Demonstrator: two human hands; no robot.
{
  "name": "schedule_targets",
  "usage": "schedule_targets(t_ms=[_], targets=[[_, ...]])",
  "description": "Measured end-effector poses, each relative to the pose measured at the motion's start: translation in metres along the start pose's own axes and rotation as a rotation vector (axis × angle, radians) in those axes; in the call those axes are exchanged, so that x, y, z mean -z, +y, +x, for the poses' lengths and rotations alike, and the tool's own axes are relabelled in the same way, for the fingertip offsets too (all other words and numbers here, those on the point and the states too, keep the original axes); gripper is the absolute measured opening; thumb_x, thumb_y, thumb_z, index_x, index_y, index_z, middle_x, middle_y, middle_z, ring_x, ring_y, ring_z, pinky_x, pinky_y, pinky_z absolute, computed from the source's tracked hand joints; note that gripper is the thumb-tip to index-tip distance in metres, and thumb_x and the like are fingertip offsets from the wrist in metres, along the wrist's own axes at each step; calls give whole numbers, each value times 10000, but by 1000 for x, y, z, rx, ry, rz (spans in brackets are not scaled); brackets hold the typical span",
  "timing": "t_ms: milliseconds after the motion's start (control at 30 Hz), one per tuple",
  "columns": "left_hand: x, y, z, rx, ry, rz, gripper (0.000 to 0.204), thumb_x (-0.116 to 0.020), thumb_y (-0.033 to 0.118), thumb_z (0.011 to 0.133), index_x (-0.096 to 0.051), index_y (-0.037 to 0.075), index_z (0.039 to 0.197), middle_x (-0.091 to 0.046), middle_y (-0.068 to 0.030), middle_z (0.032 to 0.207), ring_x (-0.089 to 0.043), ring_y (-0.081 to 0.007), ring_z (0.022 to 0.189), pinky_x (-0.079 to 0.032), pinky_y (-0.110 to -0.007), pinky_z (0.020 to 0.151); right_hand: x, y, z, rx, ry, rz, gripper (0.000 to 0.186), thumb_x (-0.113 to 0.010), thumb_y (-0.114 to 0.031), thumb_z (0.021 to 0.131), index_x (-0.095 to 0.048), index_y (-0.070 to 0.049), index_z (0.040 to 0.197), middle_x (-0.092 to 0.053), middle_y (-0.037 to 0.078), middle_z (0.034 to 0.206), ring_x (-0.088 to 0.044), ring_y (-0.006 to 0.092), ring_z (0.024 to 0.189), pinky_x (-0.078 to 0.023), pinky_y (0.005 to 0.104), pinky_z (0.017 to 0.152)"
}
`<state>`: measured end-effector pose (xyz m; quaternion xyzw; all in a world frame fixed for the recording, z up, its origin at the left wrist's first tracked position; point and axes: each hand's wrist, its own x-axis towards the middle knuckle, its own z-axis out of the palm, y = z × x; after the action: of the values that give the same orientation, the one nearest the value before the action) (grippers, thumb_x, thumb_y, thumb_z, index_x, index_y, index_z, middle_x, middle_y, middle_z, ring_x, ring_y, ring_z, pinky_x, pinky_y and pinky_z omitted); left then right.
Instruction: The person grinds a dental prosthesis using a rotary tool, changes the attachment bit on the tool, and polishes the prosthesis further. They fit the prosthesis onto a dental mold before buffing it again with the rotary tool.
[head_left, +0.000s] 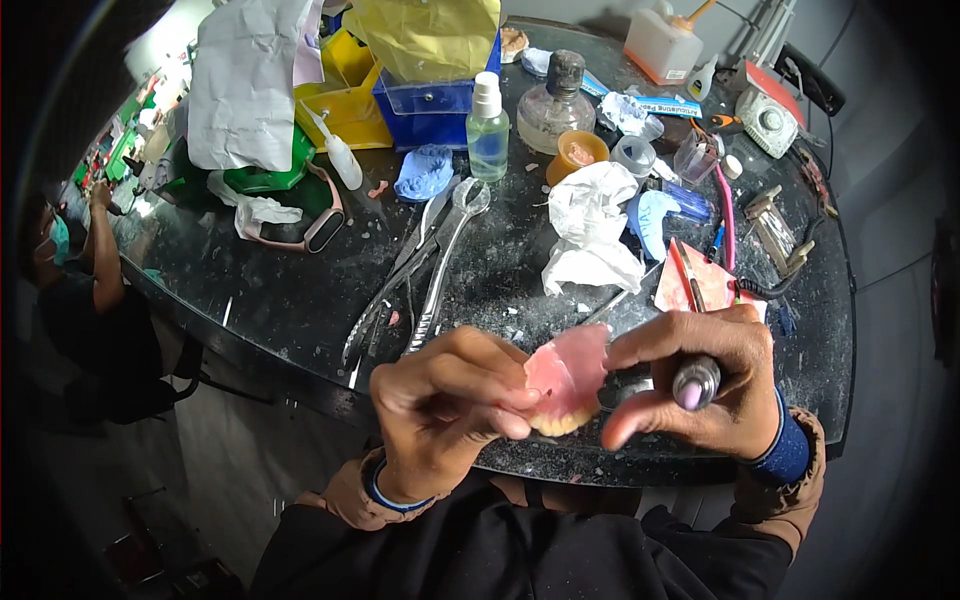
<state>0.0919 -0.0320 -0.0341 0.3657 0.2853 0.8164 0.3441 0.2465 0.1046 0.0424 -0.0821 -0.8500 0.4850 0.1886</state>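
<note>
L hand (pixel 450 395) — grip pinching pink denture (pixel 566 375); R hand (pixel 735 365) — grip w/ cyl. tool (pixel 699 374) tucked in.

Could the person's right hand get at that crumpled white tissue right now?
Probably yes: the crumpled tissue lies uncovered just beyond the right hand. That hand holds a grey tool yet looks partly open; the pink denture close by might need avoiding.

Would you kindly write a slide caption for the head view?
Left hand holds a pink denture with yellowish teeth; right hand holds a cylindrical tool over a cluttered workbench.
</note>
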Motion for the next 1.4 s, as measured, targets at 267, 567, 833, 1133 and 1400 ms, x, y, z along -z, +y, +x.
schedule_targets(t_ms=[267,567,833,1133,1400], targets=[[-3,14,4,-248,-264,482,181,-688,-64,719,-672,-32,896,-641,-141,829,-661,-245,773,-567,-316,646,-6,6,-4,192,191,-722,680,-810,-674,350,-448,-116,494,-400,-33,421,-430,117,360,-232,262,402],[-3,13,11,-296,-372,536,156,-682,-35,740,-682,-8,893,-616,-101,813,-643,-211,711,-536,-270,604,-7,10,-5,195,167,-754,695,-809,-676,383,-428,-102,474,-364,-30,411,-392,110,338,-247,250,366],[-2,12,12,-287,-398,564,120,-664,-24,760,-687,6,874,-610,-83,792,-632,-192,681,-526,-261,584,-9,12,-7,240,182,-773,718,-785,-710,374,-413,-103,466,-358,-28,408,-382,106,335,-239,251,364],[3,13,15,-297,-454,604,146,-734,17,715,-669,40,844,-587,-63,792,-608,-176,670,-511,-240,550,-10,12,-5,245,183,-815,750,-743,-757,389,-376,-108,467,-333,-27,406,-354,102,332,-219,259,379],[-4,7,11,-318,-371,541,161,-716,-35,697,-693,25,844,-612,-62,791,-633,-187,716,-530,-247,562,-2,10,-8,272,124,-864,699,-733,-734,453,-414,-116,523,-384,-28,451,-398,122,372,-229,271,402]])
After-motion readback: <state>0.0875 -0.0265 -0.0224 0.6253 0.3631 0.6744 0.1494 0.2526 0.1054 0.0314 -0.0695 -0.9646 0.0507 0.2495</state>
